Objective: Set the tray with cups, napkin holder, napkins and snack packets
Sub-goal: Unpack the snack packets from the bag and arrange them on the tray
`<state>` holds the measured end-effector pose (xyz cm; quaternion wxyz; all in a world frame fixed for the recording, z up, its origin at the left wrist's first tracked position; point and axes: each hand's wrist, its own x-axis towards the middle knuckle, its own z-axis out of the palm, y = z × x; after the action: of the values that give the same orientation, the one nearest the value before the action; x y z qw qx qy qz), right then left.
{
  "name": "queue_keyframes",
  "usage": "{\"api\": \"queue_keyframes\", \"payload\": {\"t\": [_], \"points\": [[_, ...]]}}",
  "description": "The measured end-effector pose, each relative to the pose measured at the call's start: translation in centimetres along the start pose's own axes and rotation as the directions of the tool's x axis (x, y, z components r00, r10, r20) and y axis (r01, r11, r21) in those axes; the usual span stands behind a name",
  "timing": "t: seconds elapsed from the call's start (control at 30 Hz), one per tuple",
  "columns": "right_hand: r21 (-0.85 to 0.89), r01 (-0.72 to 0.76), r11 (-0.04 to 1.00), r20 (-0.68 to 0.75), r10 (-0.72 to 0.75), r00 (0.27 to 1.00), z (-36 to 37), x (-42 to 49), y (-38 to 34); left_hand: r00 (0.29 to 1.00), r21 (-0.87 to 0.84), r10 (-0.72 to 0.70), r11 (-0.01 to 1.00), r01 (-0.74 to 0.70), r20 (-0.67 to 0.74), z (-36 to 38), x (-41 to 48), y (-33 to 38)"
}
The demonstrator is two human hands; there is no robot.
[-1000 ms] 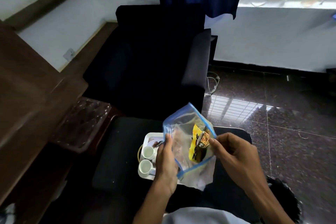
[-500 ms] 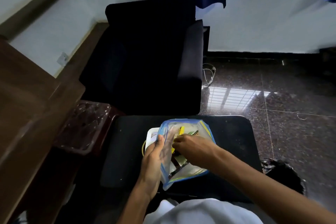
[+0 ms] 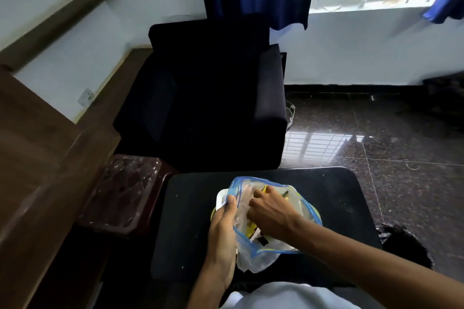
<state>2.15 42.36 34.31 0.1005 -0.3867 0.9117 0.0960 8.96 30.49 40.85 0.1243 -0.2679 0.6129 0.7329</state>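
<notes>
A clear plastic zip bag [image 3: 303, 211] with a blue rim lies open over the white tray [image 3: 221, 198] on the black table [image 3: 190, 221]. My left hand [image 3: 223, 226] grips the bag's left edge. My right hand [image 3: 268, 213] is reaching inside the bag, its fingers curled among yellow snack packets [image 3: 251, 231]; whether it holds one cannot be told. The bag and my hands hide the cups and most of the tray.
A black armchair [image 3: 208, 93] stands just behind the table. A dark red stool [image 3: 120, 193] wrapped in clear plastic sits to the left, beside a brown wooden desk [image 3: 37, 158]. Polished dark floor [image 3: 376, 145] lies to the right.
The bag was held up in both hands, then lowered over the tray. My right hand has gone inside it. The cups, seen earlier at the tray's left, are now hidden.
</notes>
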Motion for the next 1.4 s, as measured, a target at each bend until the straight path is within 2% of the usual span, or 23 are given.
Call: {"api": "queue_keyframes", "payload": {"t": [0.23, 0.4, 0.5, 0.6, 0.67, 0.73, 0.83, 0.93, 1.03, 1.17, 1.3, 1.37, 1.4], "points": [[0.028, -0.003, 1.0, -0.135, 0.007, 0.991, -6.9, -2.6, -0.8, 0.996, -0.148, -0.015, 0.989, 0.029, 0.09, -2.8, 2.0, 0.0], [0.179, -0.063, 0.982, -0.283, 0.112, 0.952, -12.0, -6.9, 0.0, 0.994, -0.216, -0.055, 0.973, 0.076, 0.099, -4.3, 2.8, 0.6], [0.341, -0.139, 0.93, -0.435, 0.287, 0.853, -13.2, -9.5, 1.4, 0.994, -0.156, -0.047, 0.986, 0.061, 0.095, -5.2, 3.2, 0.4], [0.593, -0.16, 0.789, -0.486, 0.509, 0.71, -13.3, -11.9, 3.5, 0.991, -0.153, -0.018, 0.987, 0.039, 0.131, -5.8, 3.4, -0.1], [0.781, -0.196, 0.593, -0.381, 0.701, 0.604, -12.3, -13.0, 5.2, 0.988, -0.137, -0.005, 0.99, 0.027, 0.158, -5.9, 3.2, -0.1], [0.881, -0.238, 0.409, -0.233, 0.813, 0.534, -9.8, -13.6, 7.4, 0.986, -0.131, 0.015, 0.991, 0.007, 0.164, -5.9, 3.0, -0.3], [0.907, -0.348, 0.237, -0.065, 0.896, 0.439, -3.2, -13.5, 11.4, 0.985, -0.089, 0.024, 0.996, -0.009, 0.173, -5.4, 3.0, -1.3], [0.844, -0.529, 0.091, 0.123, 0.926, 0.356, 5.6, -12.7, 15.4, 0.986, -0.08, 0.03, 0.997, -0.018, 0.163, -4.2, 2.4, -2.6], [0.736, -0.672, -0.084, 0.341, 0.903, 0.261, 14.2, -11.6, 18.3, 0.998, -0.132, 0.036, 0.991, -0.028, 0.06, -1.5, 1.7, -2.8], [0.635, -0.685, -0.358, 0.605, 0.782, 0.152, 21.8, -10.0, 20.0, 0.999, -0.239, 0.041, 0.97, -0.047, -0.029, 2.1, 0.7, -3.2], [0.57, -0.648, -0.505, 0.739, 0.659, 0.136, 26.3, -8.2, 20.7, 0.992, -0.37, 0.084, 0.922, -0.113, -0.094, 5.4, 0.0, -3.2], [0.531, -0.633, -0.564, 0.792, 0.596, 0.133, 27.8, -7.5, 20.7, 0.995, -0.374, 0.077, 0.923, -0.097, -0.068, 6.8, -0.1, -3.0], [0.511, -0.605, -0.611, 0.82, 0.558, 0.129, 28.4, -7.2, 20.7, 0.991, -0.309, 0.117, 0.942, -0.132, -0.068, 7.5, -0.2, -2.7]]}}
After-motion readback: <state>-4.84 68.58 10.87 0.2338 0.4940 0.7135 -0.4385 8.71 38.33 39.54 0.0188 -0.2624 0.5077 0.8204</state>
